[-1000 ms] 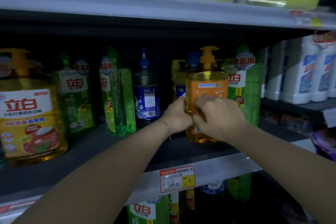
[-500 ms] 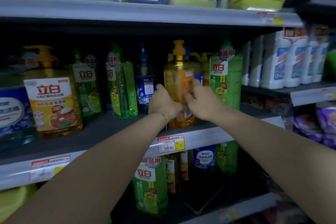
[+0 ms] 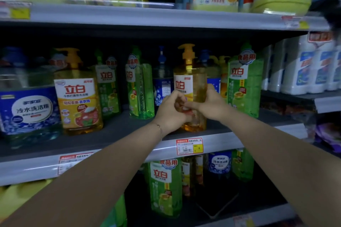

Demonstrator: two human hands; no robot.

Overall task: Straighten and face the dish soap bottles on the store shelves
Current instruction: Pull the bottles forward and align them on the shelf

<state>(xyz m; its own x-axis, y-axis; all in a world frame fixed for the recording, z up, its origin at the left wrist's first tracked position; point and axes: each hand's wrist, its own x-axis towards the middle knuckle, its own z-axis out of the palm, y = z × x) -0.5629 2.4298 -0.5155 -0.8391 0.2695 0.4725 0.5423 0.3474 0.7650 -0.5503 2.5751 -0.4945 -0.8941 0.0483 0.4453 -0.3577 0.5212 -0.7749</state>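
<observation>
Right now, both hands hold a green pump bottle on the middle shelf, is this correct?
Not quite: the head view shows the left hand and right hand holding a yellow pump bottle, not a green one, on the middle shelf.

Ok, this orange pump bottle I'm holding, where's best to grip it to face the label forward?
Grip the orange pump bottle low on its body, from the front, left hand and right hand on opposite sides. It stands upright, and the broad body probably twists easier than the thin pump neck.
</observation>
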